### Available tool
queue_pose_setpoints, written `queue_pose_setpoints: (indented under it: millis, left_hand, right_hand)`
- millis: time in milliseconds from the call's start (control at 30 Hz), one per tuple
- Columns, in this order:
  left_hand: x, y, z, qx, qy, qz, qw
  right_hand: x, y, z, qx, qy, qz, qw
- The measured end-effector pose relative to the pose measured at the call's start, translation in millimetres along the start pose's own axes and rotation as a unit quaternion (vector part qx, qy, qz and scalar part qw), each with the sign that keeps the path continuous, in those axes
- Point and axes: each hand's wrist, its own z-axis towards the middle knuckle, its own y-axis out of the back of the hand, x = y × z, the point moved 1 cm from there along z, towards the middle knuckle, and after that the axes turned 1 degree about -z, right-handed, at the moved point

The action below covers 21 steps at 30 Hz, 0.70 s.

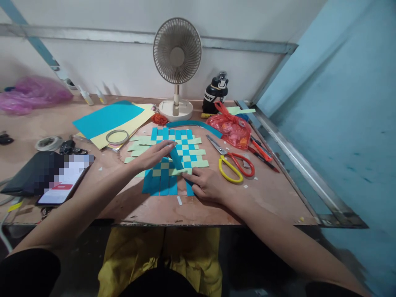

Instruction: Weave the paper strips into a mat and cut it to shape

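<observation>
A woven mat [185, 147] of blue and pale green paper strips lies before me, its strip ends loose on several sides. My left hand [156, 153] reaches over its left part, fingers stretched and close together. At their tips a blue paper strip [177, 159] is held folded back, tilted up off the weave; my thumb is hidden. My right hand [206, 184] rests at the mat's lower right, fingers curled, the index fingertip on a pale green paper strip [181, 171] by the fold. Below, other blue strip ends [163, 183] spread toward me.
Scissors [230, 159] with red and yellow handles lie open right of the mat. Behind them are a red plastic bag [230, 128], a cutter [261, 148] and a black bottle [215, 95]. A fan [177, 57] stands behind; paper sheets [108, 117], tape [49, 143] and a phone [63, 185] are left.
</observation>
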Motion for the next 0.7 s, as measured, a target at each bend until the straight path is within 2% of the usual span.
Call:
queue_pose_setpoints:
  millis: [233,300,400,467,700]
  left_hand:
    - [1.6,-17.2,-30.6,0.041,-0.019,0.058,0.997]
    - [5.4,-20.4,-36.6,0.073,-0.051,0.1,0.991]
    - [13.4,-25.6,-43.1,0.118,-0.143,0.181,0.966]
    - [18.9,-29.9,-47.5,0.128,-0.19,0.239,0.944]
    - [26.6,-44.4,-63.7,0.141,-0.246,0.385,0.878]
  right_hand:
    - [0.2,0.8,-0.8,0.009,0.0,-0.002,1.0]
    - [0.7,1.4,-0.6,0.01,-0.003,-0.002,1.0]
    - [2.0,2.5,0.2,0.017,-0.01,-0.011,1.0]
    - [2.8,3.0,0.6,0.021,-0.01,-0.017,1.0]
    - [-2.5,0.4,-1.7,-0.025,0.011,0.012,1.0]
